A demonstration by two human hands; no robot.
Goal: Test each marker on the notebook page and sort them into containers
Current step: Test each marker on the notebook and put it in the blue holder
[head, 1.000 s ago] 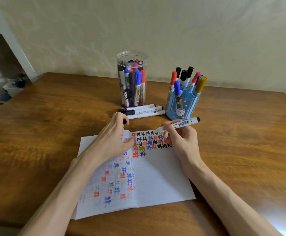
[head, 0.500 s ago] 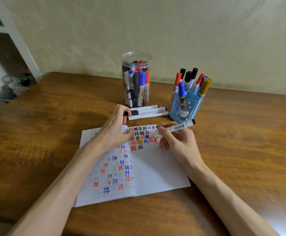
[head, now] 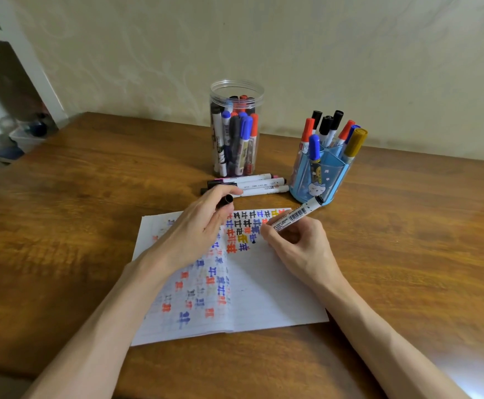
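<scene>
while the right hand (head: 298, 249) pinches the white barcoded marker (head: 294, 216), tip on the open lined notebook (head: 264, 289) at frame centre, the left hand (head: 194, 231) grips its black cap (head: 227, 200); testing step, recapping likely next.

Your light is dim and warm; glare whitens the table (head: 407, 254) at near right; the left edge blurs.

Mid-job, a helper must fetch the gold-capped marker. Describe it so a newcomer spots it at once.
On the wooden table, right of the clear jar, stands a blue pen holder. The gold-capped marker leans out at its right edge. It alone has a mustard-gold cap; its neighbours' caps are red, blue or black.
</scene>
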